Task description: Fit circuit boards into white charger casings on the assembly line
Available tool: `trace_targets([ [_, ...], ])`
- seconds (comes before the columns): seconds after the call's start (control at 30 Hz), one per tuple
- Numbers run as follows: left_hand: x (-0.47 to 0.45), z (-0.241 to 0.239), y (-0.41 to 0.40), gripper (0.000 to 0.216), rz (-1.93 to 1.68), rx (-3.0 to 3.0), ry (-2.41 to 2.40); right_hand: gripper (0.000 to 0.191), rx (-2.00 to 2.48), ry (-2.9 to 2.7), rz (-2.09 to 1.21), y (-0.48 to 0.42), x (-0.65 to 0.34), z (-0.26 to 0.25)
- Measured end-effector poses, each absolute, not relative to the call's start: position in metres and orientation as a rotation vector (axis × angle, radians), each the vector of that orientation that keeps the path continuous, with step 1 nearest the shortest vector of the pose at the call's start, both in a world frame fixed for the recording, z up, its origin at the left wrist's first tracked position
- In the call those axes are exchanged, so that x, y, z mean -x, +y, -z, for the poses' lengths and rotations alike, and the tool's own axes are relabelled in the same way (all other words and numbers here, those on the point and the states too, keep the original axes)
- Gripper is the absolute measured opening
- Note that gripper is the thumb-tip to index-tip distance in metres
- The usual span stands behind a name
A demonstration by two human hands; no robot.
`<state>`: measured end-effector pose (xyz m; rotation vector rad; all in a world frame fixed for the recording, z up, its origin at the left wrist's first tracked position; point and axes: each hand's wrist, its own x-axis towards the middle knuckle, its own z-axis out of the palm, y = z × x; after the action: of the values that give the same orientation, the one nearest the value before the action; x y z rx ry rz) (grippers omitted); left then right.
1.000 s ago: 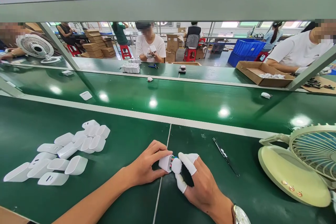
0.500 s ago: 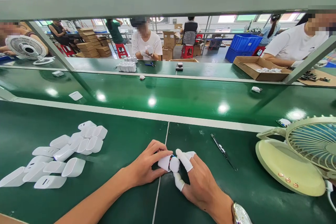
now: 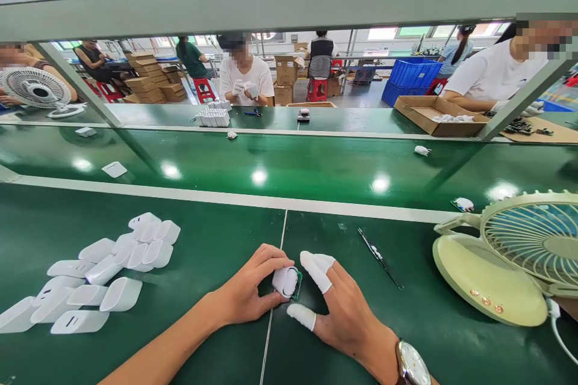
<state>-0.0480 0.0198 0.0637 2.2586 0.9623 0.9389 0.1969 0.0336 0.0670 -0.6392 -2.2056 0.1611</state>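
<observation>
My left hand [image 3: 255, 283] grips a white plastic casing [image 3: 280, 280] lying tilted on the green tabletop, thumb and fingers on its two sides. From the casing's open right end sticks a green circuit board [image 3: 297, 285] with a white rounded part on it; how deep it sits is hidden. Just right of it is my right hand [image 3: 334, 298], open, thumb and fingers apart and holding nothing. White finger covers are on its thumb and fingers. Several similar white casings [image 3: 103, 269] lie grouped at the left. Black tweezers [image 3: 379, 257] rest beyond my right hand.
A yellow-green fan [image 3: 492, 289] stands at the right. Behind a pale strip runs a green conveyor belt [image 3: 307, 171] carrying scattered white parts. A grey beam [image 3: 289, 0] crosses overhead. Across the belt, co-workers sit near a cardboard box [image 3: 438, 123] and a white fan [image 3: 38, 90].
My right hand has let go of the circuit board and spread its fingers. The board now shows green at the casing's mouth. Parts on the belt have shifted left.
</observation>
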Motion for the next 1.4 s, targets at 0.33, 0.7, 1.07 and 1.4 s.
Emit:
trace_targets([
  [0.33, 0.046, -0.060, 0.021, 0.052, -0.962, -2.195, 0.882, 0.020, 0.543, -2.251, -0.186, 0.039, -0.195, -0.057],
  [0.7, 0.049, -0.065, 0.013, 0.033, -0.880, -2.118, 0.971, 0.037, 0.481, -2.181, -0.318, 0.042, -0.193, -0.057],
  [1.07, 0.050, -0.062, 0.014, 0.016, -1.072, -2.500, 0.935, 0.033, 0.538, -2.347, -0.285, 0.038, -0.199, -0.061],
  [1.4, 0.042, -0.063, 0.014, 0.014, -1.085, -2.303, 0.894, 0.039, 0.561, -2.309, -0.320, 0.037, -0.195, -0.056],
])
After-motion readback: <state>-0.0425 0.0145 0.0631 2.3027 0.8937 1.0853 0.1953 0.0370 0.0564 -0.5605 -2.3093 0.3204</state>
